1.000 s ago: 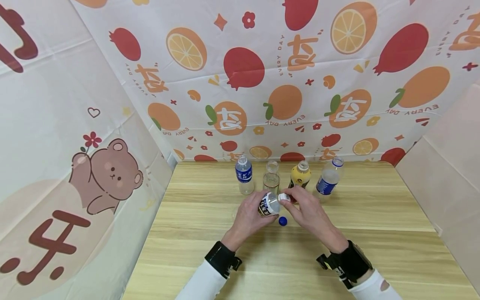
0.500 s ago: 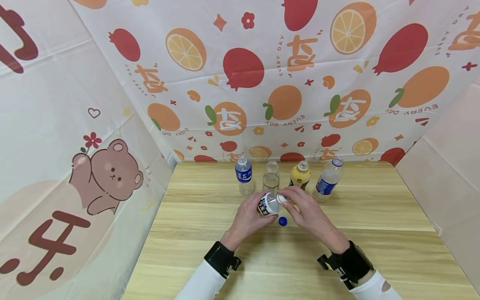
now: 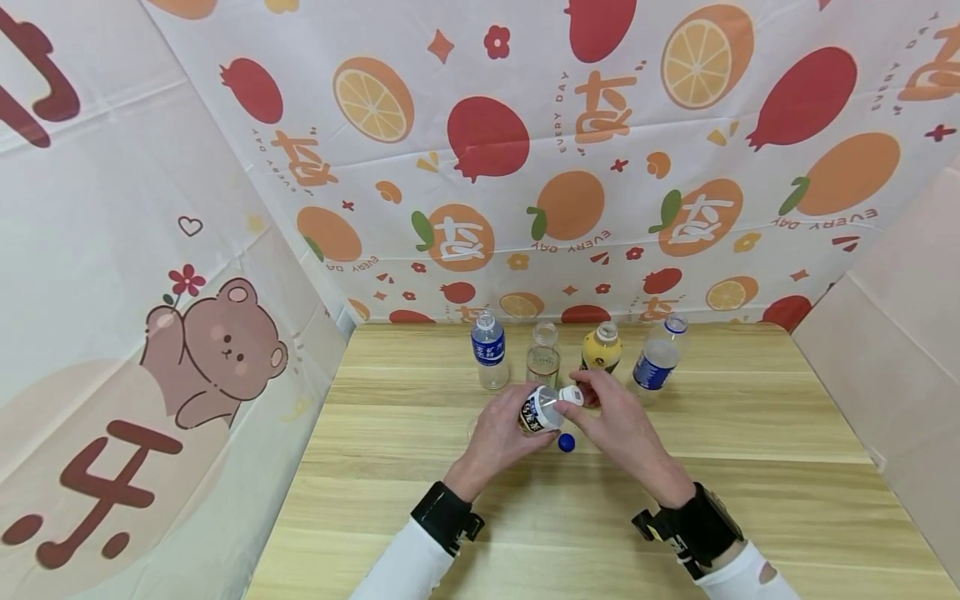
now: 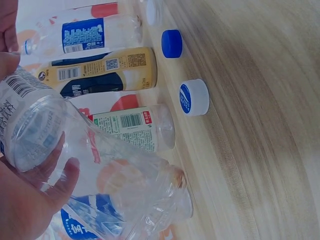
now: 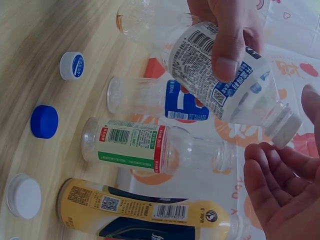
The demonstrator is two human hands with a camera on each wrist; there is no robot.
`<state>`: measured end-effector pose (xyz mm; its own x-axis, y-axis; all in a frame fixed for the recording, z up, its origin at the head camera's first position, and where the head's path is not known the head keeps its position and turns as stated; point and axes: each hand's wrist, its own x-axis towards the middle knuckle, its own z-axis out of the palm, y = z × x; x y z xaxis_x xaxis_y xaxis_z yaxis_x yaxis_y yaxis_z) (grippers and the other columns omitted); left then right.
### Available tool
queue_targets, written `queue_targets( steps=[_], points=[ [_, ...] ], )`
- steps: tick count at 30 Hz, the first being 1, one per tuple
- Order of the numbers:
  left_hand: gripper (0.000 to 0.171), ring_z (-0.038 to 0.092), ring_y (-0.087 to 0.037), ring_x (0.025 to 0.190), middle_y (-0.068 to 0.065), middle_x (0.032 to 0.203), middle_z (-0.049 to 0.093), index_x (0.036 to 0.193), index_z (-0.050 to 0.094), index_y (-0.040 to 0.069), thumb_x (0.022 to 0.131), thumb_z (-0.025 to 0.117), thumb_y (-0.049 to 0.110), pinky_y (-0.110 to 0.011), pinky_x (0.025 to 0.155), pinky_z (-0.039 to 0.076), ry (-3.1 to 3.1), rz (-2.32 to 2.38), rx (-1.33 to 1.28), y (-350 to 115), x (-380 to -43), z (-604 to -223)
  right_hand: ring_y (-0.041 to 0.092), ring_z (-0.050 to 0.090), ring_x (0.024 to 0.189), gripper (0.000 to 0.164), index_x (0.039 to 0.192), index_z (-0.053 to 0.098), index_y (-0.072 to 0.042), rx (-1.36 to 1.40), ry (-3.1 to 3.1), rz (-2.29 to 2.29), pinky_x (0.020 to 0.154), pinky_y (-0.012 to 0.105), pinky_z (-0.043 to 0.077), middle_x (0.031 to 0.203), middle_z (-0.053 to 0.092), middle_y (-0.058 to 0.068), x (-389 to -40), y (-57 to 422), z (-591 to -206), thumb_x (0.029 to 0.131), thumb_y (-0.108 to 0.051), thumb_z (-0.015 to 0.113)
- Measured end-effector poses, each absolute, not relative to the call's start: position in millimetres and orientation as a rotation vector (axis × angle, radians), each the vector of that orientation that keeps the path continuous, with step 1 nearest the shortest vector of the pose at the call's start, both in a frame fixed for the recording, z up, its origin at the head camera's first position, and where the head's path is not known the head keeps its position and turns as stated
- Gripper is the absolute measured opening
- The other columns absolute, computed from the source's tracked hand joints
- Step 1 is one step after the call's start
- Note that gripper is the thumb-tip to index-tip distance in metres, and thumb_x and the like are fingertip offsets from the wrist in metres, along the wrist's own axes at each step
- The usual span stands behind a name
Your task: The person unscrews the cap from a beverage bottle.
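Note:
My left hand (image 3: 498, 432) grips a clear plastic bottle (image 3: 534, 410) with a white, blue and black label, tilted with its neck to the right. In the right wrist view, a white cap (image 5: 287, 132) sits on that bottle's neck. My right hand (image 3: 621, 421) is at the cap, thumb on one side and the other fingers (image 5: 267, 162) on the other. A gap shows between thumb and cap; whether the fingertips touch it I cannot tell. Below, a blue cap (image 3: 566, 442) lies on the table, with a white cap (image 4: 194, 97) bearing blue print nearby.
Along the table's back stand a blue-labelled bottle (image 3: 489, 350), a clear bottle with a green-and-white label (image 5: 131, 145), a yellow bottle (image 3: 602, 346) and another blue-labelled bottle (image 3: 657, 354). A plain white cap (image 5: 25, 196) lies before them. A fruit-printed cloth (image 3: 487, 208) hangs behind.
My right fingers, pinching and turning over the white cap before, have spread apart, and the cap shows more fully. The left hand and its bottle have hardly moved.

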<state>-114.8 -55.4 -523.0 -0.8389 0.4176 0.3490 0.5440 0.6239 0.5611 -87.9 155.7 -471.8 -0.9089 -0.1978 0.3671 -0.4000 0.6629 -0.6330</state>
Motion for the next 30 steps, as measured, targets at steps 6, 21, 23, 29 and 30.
queue_targets(
  steps=[6,21,23,29,30],
  points=[
    [0.075,0.064,-0.019,0.110,-0.004,0.126,0.066,0.142,0.054,0.013,0.080,0.091,0.035,-0.034,0.093,0.057,-2.657,-1.000,-0.804,-54.9,-115.2,-524.3,0.011,0.058,0.080,0.032,0.114,0.070,-0.003,0.532,-2.523,1.002,0.066,0.026,0.055,0.093,0.063,-0.001,-90.3,156.0,-475.0,0.089,-0.018,0.084],
    [0.077,0.064,-0.018,0.111,-0.003,0.126,0.066,0.142,0.055,0.010,0.080,0.091,0.035,-0.033,0.093,0.057,-2.625,-1.038,-0.818,-60.2,-116.9,-527.5,0.017,0.063,0.101,0.030,0.124,0.068,-0.008,0.793,-2.505,1.058,0.077,0.040,0.061,0.121,0.064,0.004,-90.9,159.5,-472.2,0.095,-0.007,0.075],
    [0.077,0.065,-0.018,0.111,-0.003,0.126,0.066,0.142,0.055,0.010,0.079,0.091,0.035,-0.034,0.093,0.057,-2.620,-1.030,-0.820,-61.1,-117.0,-528.0,0.018,0.064,0.102,0.032,0.126,0.067,-0.008,0.808,-2.512,1.060,0.079,0.042,0.062,0.123,0.063,0.005,-91.4,159.8,-472.4,0.095,-0.005,0.075],
    [0.077,0.064,-0.017,0.109,-0.003,0.125,0.066,0.142,0.054,0.009,0.080,0.091,0.035,-0.033,0.092,0.057,-2.615,-1.014,-0.826,-61.7,-117.3,-528.1,0.018,0.060,0.102,0.052,0.138,0.056,-0.003,0.686,-2.621,1.125,0.085,0.039,0.061,0.120,0.060,0.007,-92.7,159.3,-471.5,0.093,-0.016,0.080],
    [0.077,0.064,-0.017,0.109,-0.003,0.124,0.066,0.142,0.054,0.009,0.080,0.091,0.035,-0.032,0.092,0.057,-2.613,-1.010,-0.831,-61.4,-117.7,-528.1,0.016,0.060,0.098,0.053,0.138,0.056,-0.003,0.638,-2.646,1.142,0.083,0.035,0.060,0.116,0.060,0.006,-92.8,158.8,-471.2,0.093,-0.019,0.080]
  ],
)
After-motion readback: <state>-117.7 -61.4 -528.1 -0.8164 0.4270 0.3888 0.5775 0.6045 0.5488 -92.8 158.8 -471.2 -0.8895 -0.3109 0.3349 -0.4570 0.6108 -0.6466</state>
